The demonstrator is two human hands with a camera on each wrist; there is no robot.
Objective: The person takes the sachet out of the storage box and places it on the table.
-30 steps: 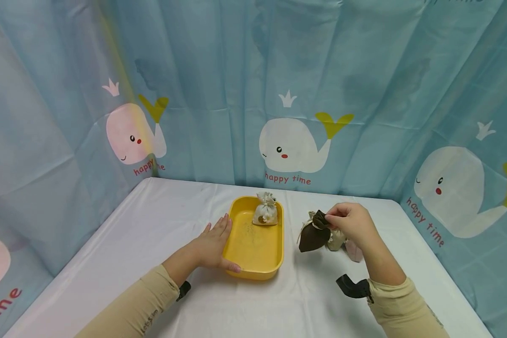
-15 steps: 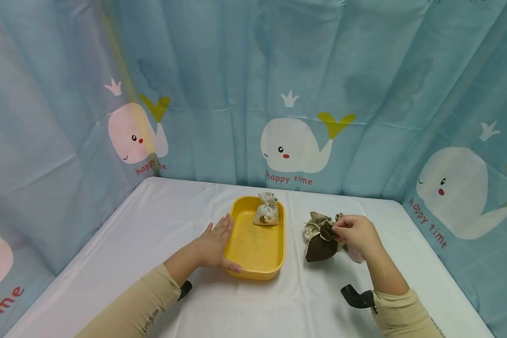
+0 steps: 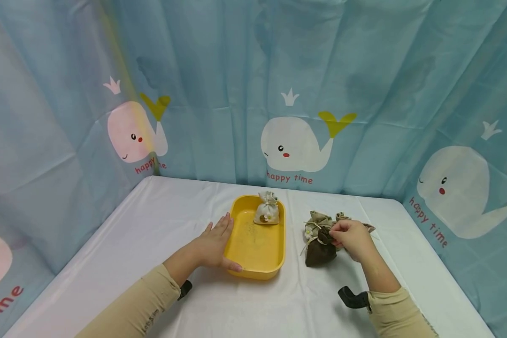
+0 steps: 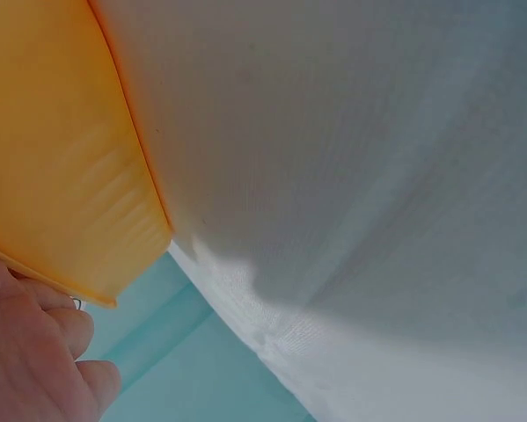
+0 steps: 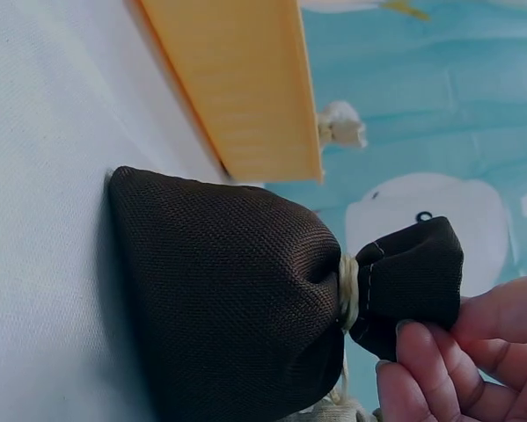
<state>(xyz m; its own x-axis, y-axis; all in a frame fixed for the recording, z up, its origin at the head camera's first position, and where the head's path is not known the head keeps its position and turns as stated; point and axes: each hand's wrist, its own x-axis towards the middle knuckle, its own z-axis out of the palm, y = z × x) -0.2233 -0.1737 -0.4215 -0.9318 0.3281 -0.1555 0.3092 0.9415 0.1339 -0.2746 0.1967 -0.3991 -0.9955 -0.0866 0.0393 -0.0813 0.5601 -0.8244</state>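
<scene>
My right hand (image 3: 356,240) pinches the gathered top of a dark brown drawstring pouch (image 3: 320,254). In the right wrist view, the brown pouch (image 5: 228,299) is upright with a pale cord round its neck, its base at the white cloth. Flat against the left side of a yellow plastic tub (image 3: 255,275) lies my left hand (image 3: 211,245), fingers straight and spread, thumb at the near corner. A light pouch with a flower print (image 3: 267,213) stands in the tub's far right corner. Behind the brown pouch is a beige flowered pouch (image 3: 319,219), partly covered.
Other pouch tops show beyond my right hand, including a beige one (image 3: 342,216) and an olive-brown one (image 3: 369,227). White cloth (image 3: 253,310) covers the table. A blue whale-print curtain (image 3: 211,141) hangs along its back and sides.
The brown pouch came down and slightly toward me, from raised to the table surface in front of the other pouches. My left hand and the tub stayed put.
</scene>
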